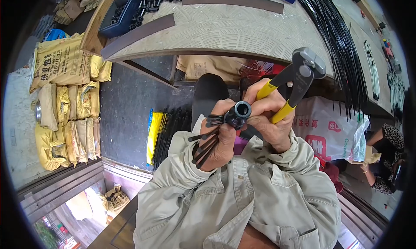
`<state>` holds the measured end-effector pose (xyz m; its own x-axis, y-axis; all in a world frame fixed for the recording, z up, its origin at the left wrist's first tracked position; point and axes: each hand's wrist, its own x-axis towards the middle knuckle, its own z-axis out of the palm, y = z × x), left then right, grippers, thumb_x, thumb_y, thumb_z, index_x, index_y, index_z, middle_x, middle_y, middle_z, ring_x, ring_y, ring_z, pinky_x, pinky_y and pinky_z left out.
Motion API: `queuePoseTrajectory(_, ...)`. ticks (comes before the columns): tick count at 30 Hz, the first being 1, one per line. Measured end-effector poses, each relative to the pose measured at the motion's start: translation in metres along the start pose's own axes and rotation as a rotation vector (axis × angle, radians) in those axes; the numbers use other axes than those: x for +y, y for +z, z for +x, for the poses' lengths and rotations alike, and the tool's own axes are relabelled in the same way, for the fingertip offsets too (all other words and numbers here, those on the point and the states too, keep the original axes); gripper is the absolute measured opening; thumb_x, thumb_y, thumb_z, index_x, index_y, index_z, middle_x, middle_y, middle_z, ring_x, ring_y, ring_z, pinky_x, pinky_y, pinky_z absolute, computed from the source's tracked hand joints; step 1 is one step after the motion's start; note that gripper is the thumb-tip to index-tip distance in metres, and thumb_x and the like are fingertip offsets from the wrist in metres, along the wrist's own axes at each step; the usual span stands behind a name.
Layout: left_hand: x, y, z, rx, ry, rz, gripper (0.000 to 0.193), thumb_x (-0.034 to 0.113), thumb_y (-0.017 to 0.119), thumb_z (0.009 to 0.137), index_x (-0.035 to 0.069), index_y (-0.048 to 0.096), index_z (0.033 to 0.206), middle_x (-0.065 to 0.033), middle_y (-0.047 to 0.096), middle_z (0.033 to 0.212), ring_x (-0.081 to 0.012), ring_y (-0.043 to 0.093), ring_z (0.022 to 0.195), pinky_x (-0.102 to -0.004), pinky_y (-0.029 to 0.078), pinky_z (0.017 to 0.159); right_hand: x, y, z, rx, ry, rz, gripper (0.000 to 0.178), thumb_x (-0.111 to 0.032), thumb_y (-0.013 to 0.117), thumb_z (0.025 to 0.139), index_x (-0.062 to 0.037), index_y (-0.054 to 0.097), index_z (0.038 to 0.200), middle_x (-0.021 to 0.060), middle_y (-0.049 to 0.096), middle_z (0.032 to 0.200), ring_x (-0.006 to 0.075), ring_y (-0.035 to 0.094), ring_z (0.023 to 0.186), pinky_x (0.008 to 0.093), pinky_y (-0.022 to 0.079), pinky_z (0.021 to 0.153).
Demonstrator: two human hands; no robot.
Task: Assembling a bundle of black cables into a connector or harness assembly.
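My left hand (221,142) is closed around several thin black rods (203,150), whose ends fan out to the left. A short black tubular fitting (237,114) with a round open mouth stands at the top of that hand, held by its fingers and thumb. My right hand (275,127) grips yellow-handled pincers (300,86), their dark metal head pointing up and right, away from the fitting. The right thumb and fingertips also meet the side of the fitting. How the rods join the fitting is hidden by my fingers.
Ahead is a workbench (242,27) with flat metal strips (232,2) and a blue bin (116,21) of small black parts. Long black rods (342,62) hang over its right edge. Sacks (60,62) lie left, a white bag (310,119) right; another person (385,158) sits far right.
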<state>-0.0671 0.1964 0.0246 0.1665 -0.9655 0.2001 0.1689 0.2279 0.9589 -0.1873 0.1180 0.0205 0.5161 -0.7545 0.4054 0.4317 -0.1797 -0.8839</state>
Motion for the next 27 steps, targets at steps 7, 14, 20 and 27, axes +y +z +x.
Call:
queuePoseTrajectory(7,0.000,0.001,-0.002,0.000,-0.009,0.045,0.059,0.054,0.037,0.089,0.000,0.050,0.107,-0.0031,0.050,0.084,-0.0097,0.049,0.074,-0.0237,0.040,0.065,-0.026,-0.008,0.001,0.024,-0.083,-0.425,0.015,0.007,0.063,0.068,0.0013,0.062,0.083,0.0139,0.055,0.088,0.0182,0.057,0.076,0.0275,0.046,0.062)
queuePoseTrajectory(14,-0.005,0.010,-0.005,0.029,0.033,0.086,0.059,0.054,0.037,0.089,-0.002,0.051,0.097,-0.0058,0.050,0.082,-0.0108,0.050,0.071,-0.0240,0.041,0.064,-0.031,-0.011,-0.002,-0.028,-0.170,-0.669,0.016,0.009,0.065,0.067,0.0012,0.066,0.081,0.0140,0.059,0.091,0.0203,0.056,0.079,0.0308,0.047,0.067)
queuePoseTrajectory(20,-0.014,0.010,-0.005,-0.003,0.051,-0.020,0.056,0.051,0.035,0.091,-0.002,0.050,0.095,-0.0065,0.048,0.084,-0.0106,0.047,0.072,-0.0233,0.038,0.063,-0.003,-0.014,-0.011,0.016,-0.268,-0.372,0.009,-0.007,0.065,0.078,0.0018,0.063,0.079,0.0162,0.055,0.093,0.0174,0.056,0.074,0.0286,0.047,0.066)
queuePoseTrajectory(27,-0.017,0.008,-0.005,-0.033,0.058,0.008,0.054,0.051,0.036,0.091,-0.002,0.050,0.096,-0.0062,0.048,0.081,-0.0100,0.044,0.069,-0.0240,0.036,0.060,-0.002,-0.015,-0.014,-0.011,-0.261,-0.372,0.014,-0.003,0.069,0.068,0.0040,0.064,0.079,0.0121,0.061,0.071,0.0263,0.056,0.079,0.0324,0.048,0.070)
